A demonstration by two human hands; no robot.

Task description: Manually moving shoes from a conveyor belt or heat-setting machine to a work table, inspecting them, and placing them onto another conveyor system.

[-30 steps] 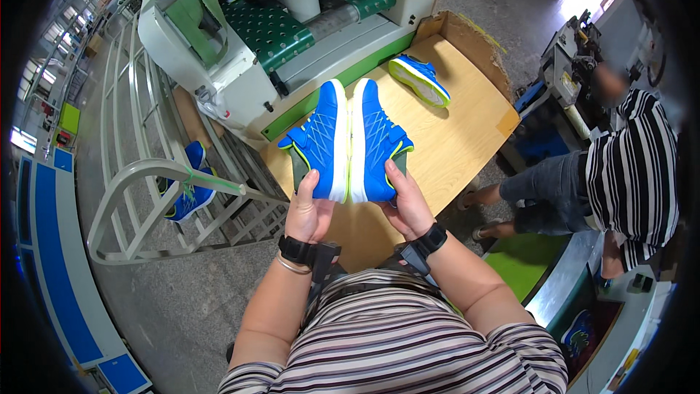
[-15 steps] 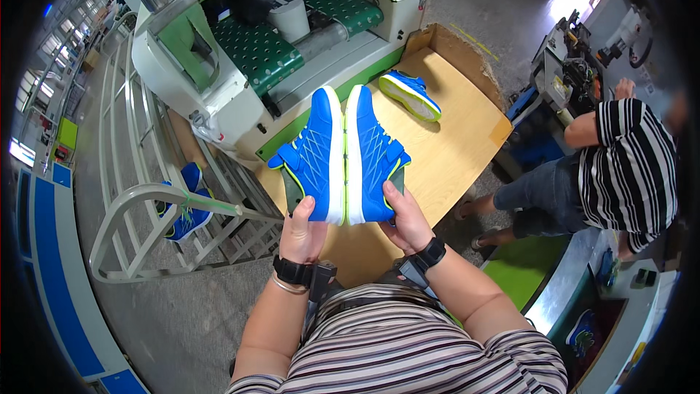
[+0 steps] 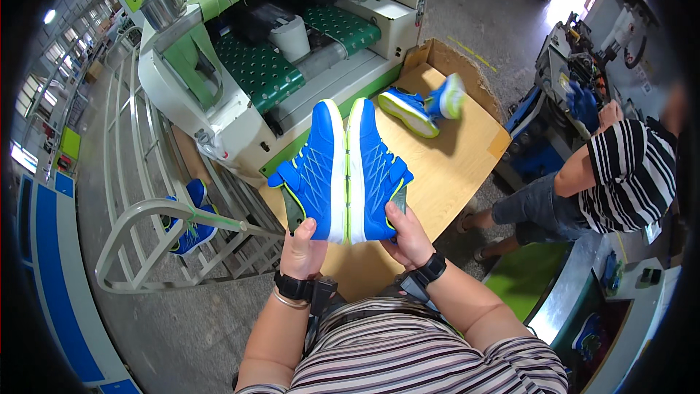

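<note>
My left hand (image 3: 302, 249) grips the heel end of a blue left sneaker (image 3: 312, 182), thumb along the back of the shoe. The heel of a matching right sneaker (image 3: 375, 182) is in my right hand (image 3: 410, 237). Both shoes point away from me and lie on their sides in the air, their white and lime soles pressed together along the middle. Dark grey lining shows at the collars. Beyond them, on a wooden board (image 3: 459, 164), rests another blue sneaker (image 3: 410, 111); beside it a further sneaker (image 3: 446, 98) is smeared by motion.
A conveyor machine (image 3: 251, 62) with a green dotted belt stands ahead, a metal cup (image 3: 163, 6) on its corner. At left, a metal rack (image 3: 171, 201) holds blue sneakers (image 3: 191, 222). A co-worker (image 3: 620, 168) stands at right, near machinery, one hand by a blue item.
A second sneaker has appeared on the far board beside the first, blurred by movement. The pair in my hands sits slightly lower in view, still sole to sole. The co-worker's arm has shifted.
</note>
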